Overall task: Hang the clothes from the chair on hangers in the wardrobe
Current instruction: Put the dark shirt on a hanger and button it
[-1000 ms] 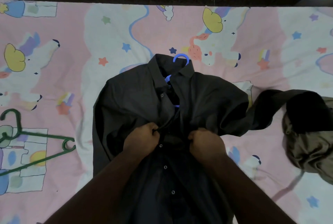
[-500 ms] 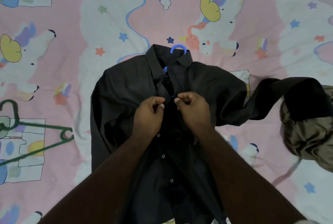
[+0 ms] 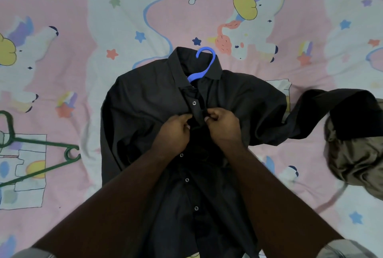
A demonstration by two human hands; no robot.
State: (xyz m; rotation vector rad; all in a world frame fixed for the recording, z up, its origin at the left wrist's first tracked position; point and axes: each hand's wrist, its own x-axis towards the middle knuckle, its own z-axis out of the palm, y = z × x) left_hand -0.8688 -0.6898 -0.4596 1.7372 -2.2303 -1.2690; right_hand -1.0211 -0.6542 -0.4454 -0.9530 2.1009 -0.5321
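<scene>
Looking down from the head camera, the dark grey button-up cotton shirt (image 3: 145, 112) lies flat at the bed's centre on the pink cartoon-print bedsheet (image 3: 83, 19), with the blue plastic hanger (image 3: 204, 65) poking out at the collar, 12 o'clock. The left hand (image 3: 174, 131) and right hand (image 3: 222, 125) each pinch the placket by the 2nd button. The cloth looks light, limp and crease-prone; lifting by the hanger hook seems safest. A green plastic hanger (image 3: 41, 150) waits at 9 o'clock, an olive crumpled garment (image 3: 356, 158) at 3.
</scene>
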